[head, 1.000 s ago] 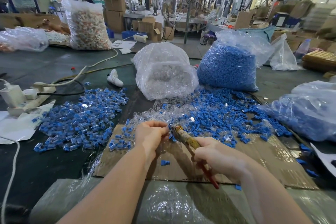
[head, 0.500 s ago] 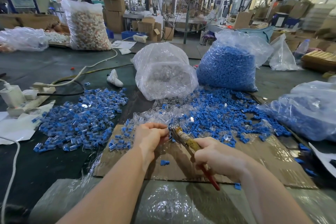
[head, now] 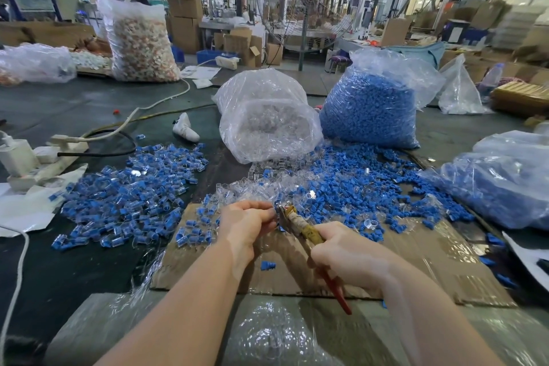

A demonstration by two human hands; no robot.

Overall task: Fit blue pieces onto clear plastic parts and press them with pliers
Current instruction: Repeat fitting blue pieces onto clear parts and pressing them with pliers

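My right hand (head: 353,258) grips the pliers (head: 300,224) by their taped and red handles, jaws pointing up-left. My left hand (head: 246,221) pinches a small clear part at the jaws; the part itself is mostly hidden by my fingers. Both hands hover over a cardboard sheet (head: 416,261). Loose blue pieces (head: 356,187) lie scattered beyond the hands, mixed with clear parts (head: 261,184). A pile of assembled blue-and-clear pieces (head: 133,187) lies to the left. One blue piece (head: 268,265) sits alone on the cardboard under my wrists.
A bag of clear parts (head: 267,122) and a bag of blue pieces (head: 371,107) stand behind the piles. Another bag with blue pieces (head: 505,178) lies at right. A power strip (head: 32,157) with cables sits at left. Plastic wrap (head: 267,333) covers the near edge.
Almost nothing differs: both hands stay together at the pliers' jaws, with only a slight shift of the fingers and handles.
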